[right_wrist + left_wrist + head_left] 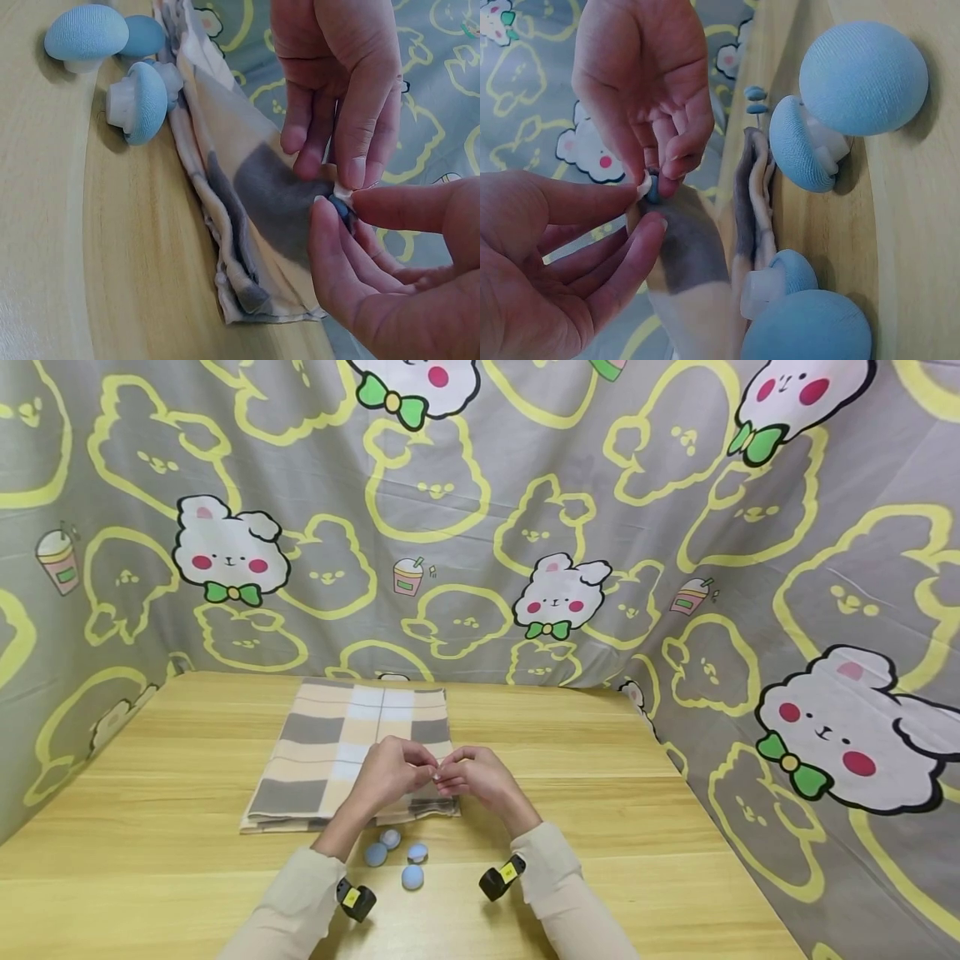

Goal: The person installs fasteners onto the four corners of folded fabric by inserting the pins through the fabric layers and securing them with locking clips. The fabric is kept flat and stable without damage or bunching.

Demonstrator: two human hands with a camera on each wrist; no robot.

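A folded checked blanket (315, 752) in grey, cream and white lies on the table. Over its right front part, my left hand (393, 772) and right hand (477, 777) meet fingertip to fingertip. Between them is a small blue-and-white piece (341, 204) at a raised grey corner of the blanket, mostly covered by fingers. In the right wrist view, my right thumb and forefinger pinch its blue part, and the left thumb touches the white part. Several mushroom-shaped quilt clips (862, 79) with ribbed blue caps and whitish stems lie on the table below the hands.
The wooden table (660, 860) extends to both sides of the blanket. A grey curtain (465, 643) with cartoon rabbits stands along its back and sides. Two small blue pieces (755, 93) show past the blanket's edge in the left wrist view.
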